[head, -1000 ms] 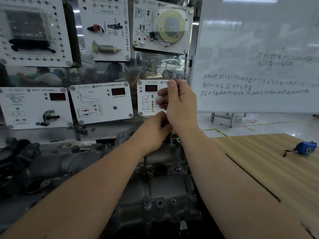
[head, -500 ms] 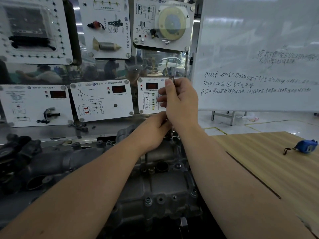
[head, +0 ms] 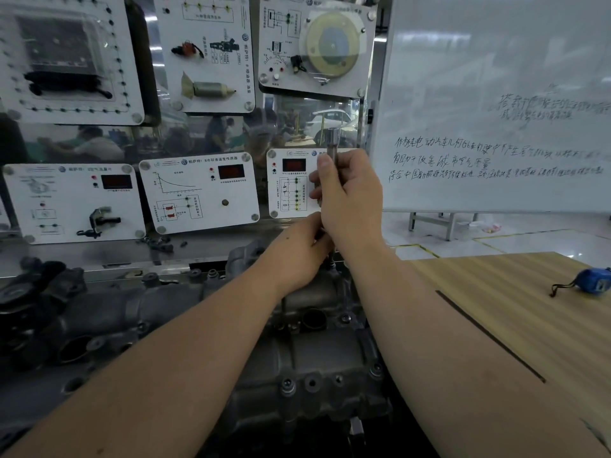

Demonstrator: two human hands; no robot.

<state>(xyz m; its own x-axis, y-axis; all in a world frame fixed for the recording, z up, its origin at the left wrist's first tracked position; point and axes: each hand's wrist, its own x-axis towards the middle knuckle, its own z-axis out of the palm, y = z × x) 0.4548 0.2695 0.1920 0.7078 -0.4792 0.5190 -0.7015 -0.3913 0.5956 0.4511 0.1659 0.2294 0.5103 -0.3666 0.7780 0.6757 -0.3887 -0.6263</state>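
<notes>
Bench engine casting (head: 307,355): right hand (head: 350,200) grips socket driver (head: 331,140) mid-shaft, judged stiff, slick; left hand (head: 297,256) pinches base at 6 o'clock.

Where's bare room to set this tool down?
The wooden table is bare from the right forearm out to the blue tape measure; the right hand grips the tool. Left is crowded: the engine casting fills the front, and loose parts lie on the ledge beneath the panels.
</notes>
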